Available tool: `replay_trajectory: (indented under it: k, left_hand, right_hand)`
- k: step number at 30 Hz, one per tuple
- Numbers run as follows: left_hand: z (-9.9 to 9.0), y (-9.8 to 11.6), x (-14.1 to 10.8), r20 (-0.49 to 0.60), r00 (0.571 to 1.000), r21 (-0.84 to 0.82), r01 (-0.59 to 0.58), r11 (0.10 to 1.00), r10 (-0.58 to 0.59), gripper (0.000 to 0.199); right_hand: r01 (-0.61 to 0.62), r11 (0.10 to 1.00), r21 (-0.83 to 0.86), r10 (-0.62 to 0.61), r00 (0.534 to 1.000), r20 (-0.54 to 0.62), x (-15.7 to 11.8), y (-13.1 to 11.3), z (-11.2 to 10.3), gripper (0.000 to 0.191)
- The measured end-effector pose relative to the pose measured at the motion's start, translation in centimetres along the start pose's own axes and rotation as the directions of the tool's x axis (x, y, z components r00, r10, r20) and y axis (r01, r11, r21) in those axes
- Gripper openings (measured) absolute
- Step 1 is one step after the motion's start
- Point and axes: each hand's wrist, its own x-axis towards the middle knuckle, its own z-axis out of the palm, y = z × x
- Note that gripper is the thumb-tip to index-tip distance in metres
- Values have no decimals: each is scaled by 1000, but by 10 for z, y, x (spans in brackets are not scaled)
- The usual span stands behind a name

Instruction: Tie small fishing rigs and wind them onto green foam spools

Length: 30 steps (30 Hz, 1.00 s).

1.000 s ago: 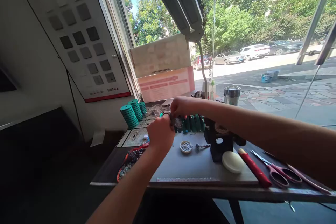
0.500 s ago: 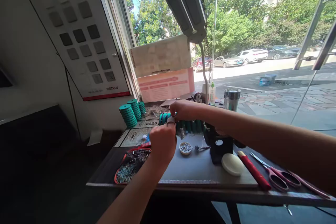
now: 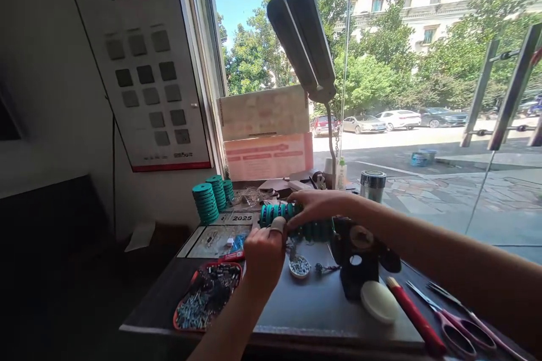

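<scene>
A row of teal spools (image 3: 275,212) with dark bands lies at the middle of the table. My right hand (image 3: 314,206) reaches over it from the right, with fingers and thumb curved around its right part. Close in front is my left hand (image 3: 266,249), closed, with a grey band (image 3: 278,225) on one finger. What its fingers hold, if anything, is hidden. More teal spools, partly in shadow, lie under my right hand. A small round dish (image 3: 300,266) of silvery beads stands just in front of the hands.
Stacked teal discs (image 3: 205,203) stand at the back left. An orange-rimmed tray (image 3: 176,324) of small metal parts is at the front left. On the right are a black device (image 3: 359,273), a cream oval object (image 3: 379,302), a red-handled brush (image 3: 415,313) and pink-handled scissors (image 3: 461,330).
My right hand has left its pinch by the left hand's grey band and spread over the spools. My left hand stays closed in front. The view has tilted up, so the table sits lower.
</scene>
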Motion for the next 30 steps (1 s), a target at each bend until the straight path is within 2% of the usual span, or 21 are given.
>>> replay_trajectory:
  k: [3,6,8,10,12,14,16,21,30]
  left_hand:
    - [4,-2,-1,-49,999,-29,-1,1000,0,19]
    - [8,-4,-2,-76,997,-63,-19,998,14,21]
    - [9,-5,-3,-81,996,-86,-35,996,28,21]
    - [10,-5,-3,-77,996,-106,-45,993,37,20]
    - [10,-5,-3,-69,997,-120,-47,992,39,19]
    - [9,-4,-3,-60,998,-127,-44,991,37,18]
    - [8,-4,-3,-46,998,-131,-44,990,38,17]
    - [8,-6,-3,-33,998,-136,-55,989,51,11]
    - [11,-10,-3,-22,995,-128,-97,987,95,8]
  right_hand:
    - [-20,1000,14,18,987,157,19,-1,-16,68]
    - [2,1000,-22,3,980,199,29,-9,-20,52]
    - [11,998,-69,3,980,198,29,-17,-13,47]
    - [0,990,-139,17,993,119,25,-24,-1,49]
    - [-39,977,-211,33,999,-29,19,-29,14,59]
    - [-88,963,-255,46,985,-167,15,-32,26,65]
    - [-125,954,-272,58,968,-243,12,-32,33,61]
    - [-144,944,-295,56,956,-288,14,-29,33,45]
    - [-157,933,-324,24,925,-379,11,-30,42,47]
